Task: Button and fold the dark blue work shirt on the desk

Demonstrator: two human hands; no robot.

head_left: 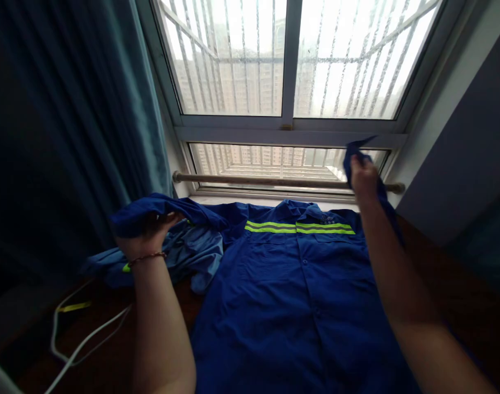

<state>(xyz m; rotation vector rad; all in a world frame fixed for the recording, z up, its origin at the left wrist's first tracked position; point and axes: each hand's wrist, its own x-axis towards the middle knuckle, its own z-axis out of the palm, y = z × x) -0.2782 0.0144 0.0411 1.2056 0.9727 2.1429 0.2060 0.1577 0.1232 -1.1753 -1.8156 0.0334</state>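
A dark blue work shirt point(270, 284) lies spread out, front side up, its collar toward the window. A yellow-green reflective stripe point(270, 226) crosses its chest, and buttons run down the middle. My left hand point(145, 238) is closed on the shirt's left-hand sleeve, lifting it off to the side. On the other side, my right hand point(364, 174) grips the opposite sleeve and holds it up in front of the window's lower pane; this hand is slightly blurred. My right forearm covers part of the shirt's edge.
A crumpled lighter blue garment point(192, 251) lies beside the shirt at left. White cables point(86, 339) and a yellow strip point(74, 307) are on the dark brown surface. A rail point(254, 180) runs across the window point(289, 123). Blue curtains point(110, 98) hang at left.
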